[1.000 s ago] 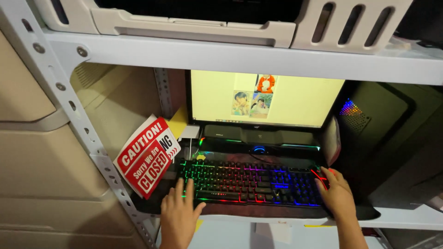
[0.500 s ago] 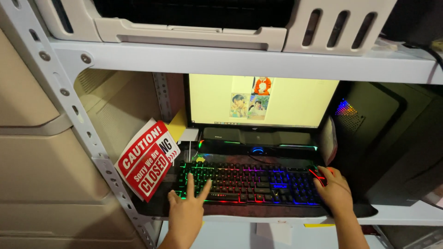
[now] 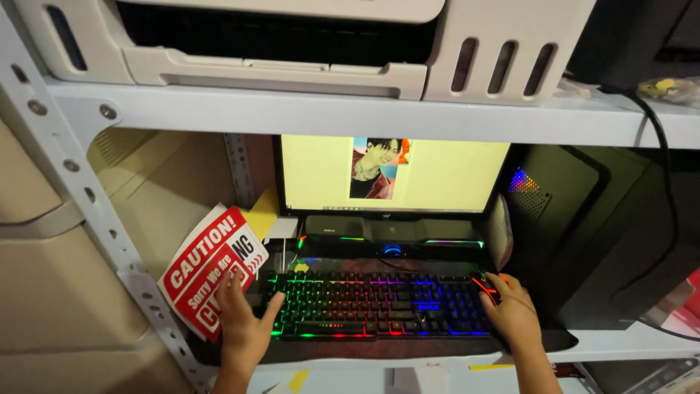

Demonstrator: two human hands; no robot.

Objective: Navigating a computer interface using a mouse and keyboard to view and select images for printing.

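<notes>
Two hands, left hand [image 3: 244, 325] beside one keyboard [image 3: 372, 306], right hand [image 3: 512, 315] on one mouse [image 3: 487, 284]

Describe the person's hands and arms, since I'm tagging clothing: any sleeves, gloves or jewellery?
Both hands are bare. The left hand and right hand show no gloves, rings or watch. The forearms are uncovered to the frame's bottom edge, with no sleeve in view.

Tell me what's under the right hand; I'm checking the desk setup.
The right hand covers a mouse; only its red-lit front edge shows beside the keyboard. The rest is hidden.
</notes>
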